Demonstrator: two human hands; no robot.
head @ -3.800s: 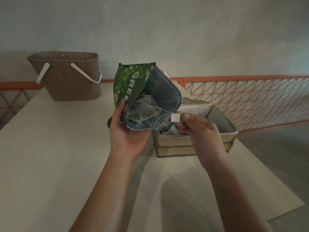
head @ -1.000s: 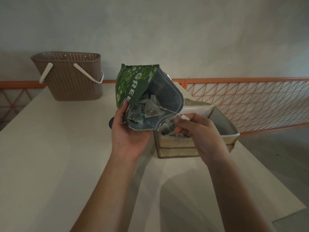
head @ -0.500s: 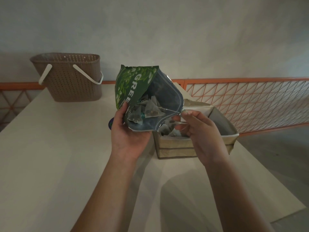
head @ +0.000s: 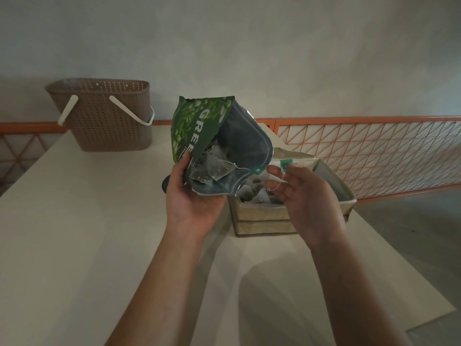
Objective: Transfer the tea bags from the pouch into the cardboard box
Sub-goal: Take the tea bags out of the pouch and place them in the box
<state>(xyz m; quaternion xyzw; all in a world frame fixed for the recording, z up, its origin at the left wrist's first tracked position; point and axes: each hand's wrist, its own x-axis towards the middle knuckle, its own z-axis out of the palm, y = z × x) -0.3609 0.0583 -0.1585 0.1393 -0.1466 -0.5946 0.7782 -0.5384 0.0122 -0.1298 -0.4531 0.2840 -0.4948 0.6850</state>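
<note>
Left hand (head: 192, 203) grips the green pouch (head: 199, 131) from below, thumb curled over its front edge, mouth tilted toward us and gaping. We see pyramid tea bags (head: 212, 168) piled at the pouch mouth, just left of and above the cardboard box (head: 262, 221).

Right hand (head: 306, 198) sits over the box, fingers loosely spread. A green tag (head: 286, 165) is at its upper fingertips, string trailing across the fingers; we can't tell if it's pinched or just resting. A second tag (head: 257, 169) hangs at the pouch lip.

More tea bags (head: 252, 193) already lie in the box. Brown basket (head: 104, 116) stands well left of the box, at the table's far edge.
</note>
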